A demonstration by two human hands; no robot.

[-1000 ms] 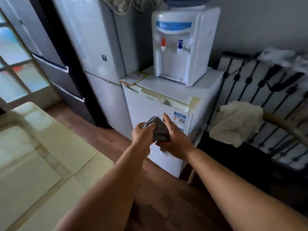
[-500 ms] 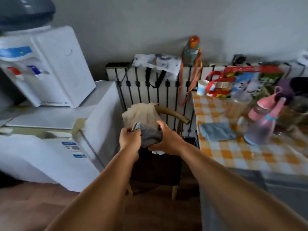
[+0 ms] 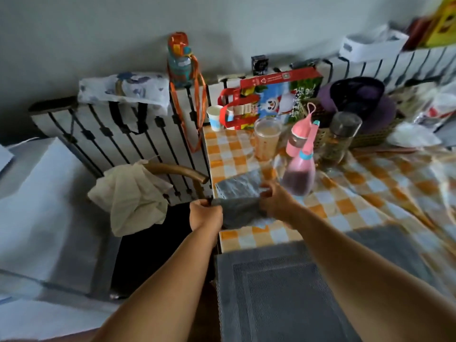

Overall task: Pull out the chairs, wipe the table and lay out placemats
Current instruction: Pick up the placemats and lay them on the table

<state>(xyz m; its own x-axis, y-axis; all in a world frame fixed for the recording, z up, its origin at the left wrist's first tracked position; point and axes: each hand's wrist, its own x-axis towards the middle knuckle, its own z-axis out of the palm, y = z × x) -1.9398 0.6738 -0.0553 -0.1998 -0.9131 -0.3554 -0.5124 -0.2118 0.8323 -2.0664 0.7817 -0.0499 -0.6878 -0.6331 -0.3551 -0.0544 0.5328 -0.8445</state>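
Grey cloth (image 3: 240, 212), dark and limp, is stretched between both hands at centre frame, over the near-left corner of the table (image 3: 370, 201) with its orange-and-white check cover. Left hand (image 3: 206, 215) is fisted on the cloth's left end, fingers curled tight; right hand (image 3: 276, 202) pinches the right end, though motion blur hides the exact finger positions. The cloth's long axis runs left to right across the frame, rising slightly toward the right, with its lower edge sagging onto the table cover. A folded grey cloth (image 3: 240, 185) lies on the table just behind it. Two grey placemats (image 3: 283, 292) already lie at the lower centre and lower right. Judgement: the step is either the wipe itself or a tidy-up after the mats went down; cannot say which. A wipe next would call for bunching the cloth into one hand and flattening it on the cover, steering clear of the pink bottles (image 3: 299, 169) and plastic cup (image 3: 267, 139) crowded at upper centre, which look easy to topple.
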